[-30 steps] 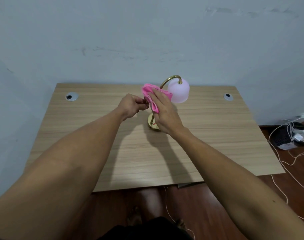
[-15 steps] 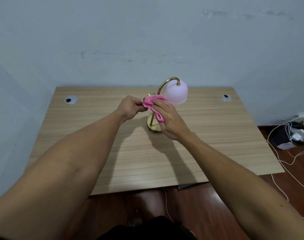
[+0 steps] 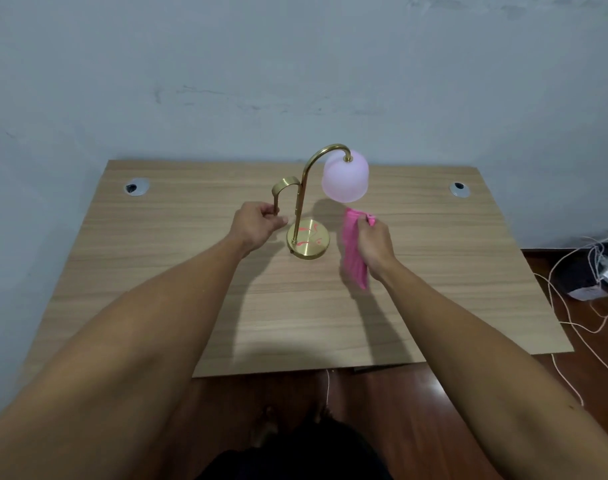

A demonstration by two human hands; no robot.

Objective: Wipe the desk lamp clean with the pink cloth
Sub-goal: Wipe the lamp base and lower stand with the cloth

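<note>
The desk lamp (image 3: 299, 202) stands upright near the middle of the wooden desk (image 3: 177, 271). It has a round brass base (image 3: 308, 239), a curved brass neck and a pale pink shade (image 3: 345, 176) hanging at the right. My left hand (image 3: 257, 225) grips the lamp's short brass hook arm on the left. My right hand (image 3: 374, 245) is to the right of the base, apart from the lamp, and holds the pink cloth (image 3: 353, 252), which hangs down over the desk.
Two cable grommets sit in the desk's far corners, one at the left (image 3: 136, 187) and one at the right (image 3: 459, 188). A pale blue wall rises right behind the desk. White cables (image 3: 572, 306) and a dark object lie on the floor at the right.
My right hand has pulled the cloth off the lamp's stem and moved right and down. My left hand let go of the cloth and now grips the brass hook arm.
</note>
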